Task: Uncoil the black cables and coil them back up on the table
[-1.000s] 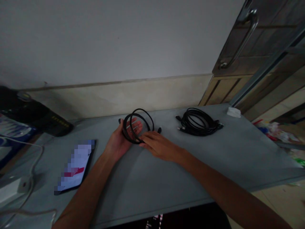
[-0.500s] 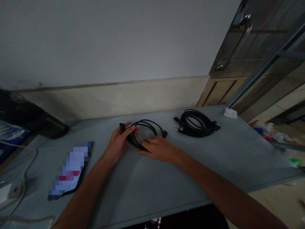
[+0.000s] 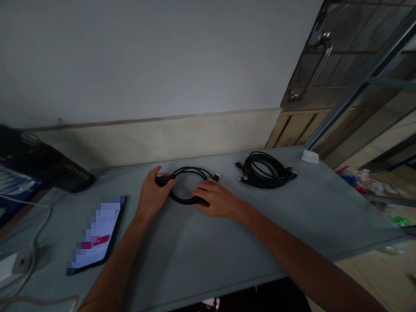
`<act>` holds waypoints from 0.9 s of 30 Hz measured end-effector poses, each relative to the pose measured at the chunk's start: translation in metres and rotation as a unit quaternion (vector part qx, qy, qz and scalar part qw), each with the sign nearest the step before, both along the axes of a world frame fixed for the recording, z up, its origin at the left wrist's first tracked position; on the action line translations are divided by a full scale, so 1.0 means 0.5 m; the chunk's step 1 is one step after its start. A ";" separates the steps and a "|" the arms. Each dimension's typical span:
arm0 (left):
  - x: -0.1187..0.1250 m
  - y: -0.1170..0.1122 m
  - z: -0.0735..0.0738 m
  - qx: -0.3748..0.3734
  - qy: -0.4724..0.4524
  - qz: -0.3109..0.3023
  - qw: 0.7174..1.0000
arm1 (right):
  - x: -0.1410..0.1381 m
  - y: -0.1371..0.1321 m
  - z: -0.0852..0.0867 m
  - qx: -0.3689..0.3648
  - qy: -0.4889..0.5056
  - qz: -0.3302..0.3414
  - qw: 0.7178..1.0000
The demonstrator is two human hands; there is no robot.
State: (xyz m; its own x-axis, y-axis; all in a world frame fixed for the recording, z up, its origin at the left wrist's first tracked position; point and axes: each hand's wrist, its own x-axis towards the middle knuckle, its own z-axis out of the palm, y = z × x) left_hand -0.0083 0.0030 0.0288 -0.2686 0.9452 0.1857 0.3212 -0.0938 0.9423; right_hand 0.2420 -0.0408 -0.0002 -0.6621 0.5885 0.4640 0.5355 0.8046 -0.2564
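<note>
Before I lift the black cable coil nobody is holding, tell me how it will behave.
The resting coil will probably flop rather than hold its shape: its loops are thin and bunched unevenly. Projecting plugs may dangle or catch. Lying flat, it seems unlikely to roll.

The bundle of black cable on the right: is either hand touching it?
No, the bundle lies on the table with a gap from the right hand, which, like the left hand, holds another coil.

The held cable [image 3: 183, 201] and the bundle [image 3: 265, 171] look like smooth plastic with a faint sheen. The tabletop [image 3: 234, 251] is matt, as is the wall [image 3: 146, 65]. The handle [image 3: 319, 72] is glossy, smooth metal; the white block [image 3: 11, 268] looks plastic.
</note>
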 end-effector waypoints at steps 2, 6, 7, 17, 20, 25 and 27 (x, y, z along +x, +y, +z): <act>-0.009 0.002 -0.002 0.018 0.013 -0.002 1.000 | 0.001 0.001 0.002 -0.005 0.013 0.002 1.000; -0.017 0.005 -0.016 0.038 0.059 -0.014 0.997 | 0.006 0.004 0.000 -0.021 0.020 0.000 1.000; -0.017 0.005 -0.019 0.045 0.063 -0.019 0.997 | 0.008 0.006 -0.002 -0.024 0.020 0.000 1.000; -0.005 -0.007 0.005 0.079 0.006 -0.031 0.996 | 0.024 0.010 0.019 0.014 0.106 -0.056 0.993; -0.004 -0.013 0.012 0.128 -0.016 -0.002 0.992 | 0.040 0.019 0.038 0.084 0.162 -0.109 0.977; -0.004 -0.023 0.017 0.155 -0.022 0.033 0.987 | 0.070 0.040 0.057 0.172 0.245 -0.181 0.937; -0.007 -0.024 0.016 0.151 -0.015 0.043 0.988 | 0.075 0.044 0.060 0.185 0.267 -0.193 0.926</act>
State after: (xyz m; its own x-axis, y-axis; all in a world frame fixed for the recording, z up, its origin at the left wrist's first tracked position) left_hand -0.0116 -0.0090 0.0368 -0.3556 0.8214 0.4459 0.3130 -0.3449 0.8849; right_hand 0.2797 -0.0186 0.0298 -0.0532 0.4698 0.8812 0.6782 0.6647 -0.3134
